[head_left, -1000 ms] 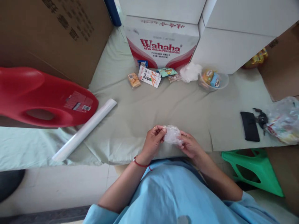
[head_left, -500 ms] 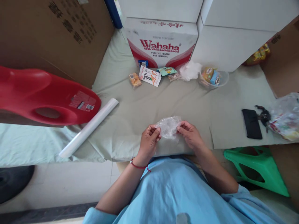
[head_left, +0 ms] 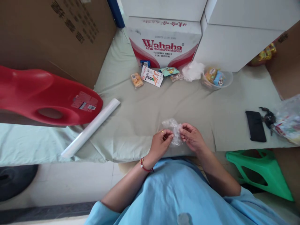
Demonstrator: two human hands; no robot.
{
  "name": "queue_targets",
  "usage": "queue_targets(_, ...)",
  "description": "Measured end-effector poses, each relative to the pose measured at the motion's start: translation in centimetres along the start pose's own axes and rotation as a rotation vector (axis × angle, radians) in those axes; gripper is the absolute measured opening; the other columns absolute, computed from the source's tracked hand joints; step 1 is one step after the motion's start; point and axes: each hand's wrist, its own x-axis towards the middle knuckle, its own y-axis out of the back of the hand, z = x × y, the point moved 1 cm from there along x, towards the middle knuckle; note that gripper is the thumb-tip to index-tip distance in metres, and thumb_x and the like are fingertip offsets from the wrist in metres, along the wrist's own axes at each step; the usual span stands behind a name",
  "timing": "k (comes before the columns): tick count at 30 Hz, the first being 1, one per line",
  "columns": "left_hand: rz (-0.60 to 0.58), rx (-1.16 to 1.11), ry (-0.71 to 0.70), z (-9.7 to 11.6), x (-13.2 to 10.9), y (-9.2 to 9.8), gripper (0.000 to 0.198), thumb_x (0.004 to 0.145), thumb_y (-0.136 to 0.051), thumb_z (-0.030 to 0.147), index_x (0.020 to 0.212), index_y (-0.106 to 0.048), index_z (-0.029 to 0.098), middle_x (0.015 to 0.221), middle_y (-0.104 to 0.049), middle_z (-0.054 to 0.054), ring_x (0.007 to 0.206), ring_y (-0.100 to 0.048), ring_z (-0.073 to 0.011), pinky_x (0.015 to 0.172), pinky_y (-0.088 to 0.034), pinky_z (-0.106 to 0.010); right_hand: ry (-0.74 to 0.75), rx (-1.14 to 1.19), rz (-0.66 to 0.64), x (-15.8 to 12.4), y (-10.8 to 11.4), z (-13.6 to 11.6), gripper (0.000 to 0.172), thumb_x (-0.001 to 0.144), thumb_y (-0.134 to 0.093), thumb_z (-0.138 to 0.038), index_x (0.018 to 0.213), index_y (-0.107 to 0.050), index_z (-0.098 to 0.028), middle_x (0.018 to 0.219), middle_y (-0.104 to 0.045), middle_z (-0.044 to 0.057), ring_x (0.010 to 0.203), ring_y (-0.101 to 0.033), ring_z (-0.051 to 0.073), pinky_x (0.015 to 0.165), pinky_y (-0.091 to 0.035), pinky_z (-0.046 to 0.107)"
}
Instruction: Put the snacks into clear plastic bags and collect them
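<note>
A crumpled clear plastic bag (head_left: 170,123) is held just above the front part of the cloth-covered table. My left hand (head_left: 161,142), with a ring and a red string bracelet at the wrist, pinches the bag's left side near its middle. On the bag's right edge, my right hand (head_left: 192,137) has thumb and fingers closed. The two hands are close together, and part of the bag hangs between them. Whether anything lies inside the bag I cannot make out.
Small snack packets (head_left: 152,76), a white plastic bag (head_left: 193,71) and a clear bowl (head_left: 228,82) line the back by a Wahaha carton (head_left: 164,47). Left are a red jug (head_left: 58,93) and a plastic roll (head_left: 91,128). Right are a phone (head_left: 256,126), keys (head_left: 269,118) and a green stool (head_left: 278,175).
My left hand has moved right, close to my right hand, and has shifted its hold on the bag. The bag, spread between the hands before, is now more bunched. My right hand stays nearly in place.
</note>
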Motion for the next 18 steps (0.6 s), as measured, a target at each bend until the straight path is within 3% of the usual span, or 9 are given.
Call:
queue_targets(3,0.042,-0.167,0.076,-0.6,0.5,0.4,0.029,0.084,-0.077,0.048,0.084,-0.072,0.019,0.076,-0.067,0.000,0.070,-0.057,-0.0137,0.068,-0.046,-0.026,0.010,0.032,0.025,0.1,0.5,-0.5,0.047,0.061,-0.099,-0.045,0.083,-0.065,-0.021,0.066,-0.054,-0.007,0.054,-0.044,0.006,0.047,-0.035,0.020)
queue_targets(8,0.158,-0.360,0.123,-1.1,0.4,2.6,0.035,0.076,-0.086,0.050,0.083,-0.071,0.020,0.071,-0.062,0.003,0.065,-0.052,-0.0106,0.063,-0.042,-0.023,0.048,0.036,0.093,0.3,2.4,-1.3,0.047,0.061,-0.099,-0.044,0.083,-0.064,-0.022,0.068,-0.050,-0.007,0.054,-0.039,0.006,0.046,-0.032,0.019)
queue_targets(13,0.210,-0.584,0.195,-1.0,0.1,5.4,0.043,0.065,-0.094,0.048,0.085,-0.066,0.022,0.089,-0.074,-0.002,0.084,-0.069,-0.0167,0.077,-0.054,-0.029,0.105,-0.012,0.142,0.5,4.3,-2.7,0.045,0.063,-0.097,-0.044,0.084,-0.063,-0.023,0.070,-0.050,-0.006,0.056,-0.040,0.007,0.045,-0.030,0.019)
queue_targets(18,0.415,-0.522,0.177,-2.3,0.6,7.4,0.043,0.069,-0.091,0.046,0.087,-0.060,0.022,0.074,-0.067,0.004,0.061,-0.061,-0.0097,0.057,-0.045,-0.021,0.125,-0.097,0.193,0.8,5.3,-3.9,0.044,0.063,-0.096,-0.042,0.085,-0.063,-0.023,0.071,-0.055,-0.006,0.055,-0.042,0.007,0.044,-0.029,0.019)
